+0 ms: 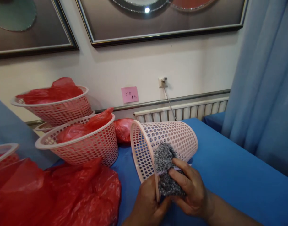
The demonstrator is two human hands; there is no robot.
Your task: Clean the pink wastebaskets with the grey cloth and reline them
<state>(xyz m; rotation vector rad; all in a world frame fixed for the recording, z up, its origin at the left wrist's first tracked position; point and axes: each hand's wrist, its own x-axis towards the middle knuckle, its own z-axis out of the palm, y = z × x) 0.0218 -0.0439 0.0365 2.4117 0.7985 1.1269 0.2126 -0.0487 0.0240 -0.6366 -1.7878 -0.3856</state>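
A pale pink perforated basket (176, 135) lies on its side on the blue surface, its open mouth facing left. My left hand (147, 201) is closed on the lower part of its rim. In my right hand (193, 188) is a speckled grey cloth (164, 157), pressed by the fingers against the outside of the basket near the rim. The cloth hides part of the rim and wall, and my right thumb is partly hidden under it.
Pink baskets (103, 147) with red plastic bags stand at the left. Red plastic (87, 194) spreads over the front left. Behind the blue table (238, 175) are a radiator (205, 108) and a plugged-in cable. A blue curtain (263, 78) hangs at the right.
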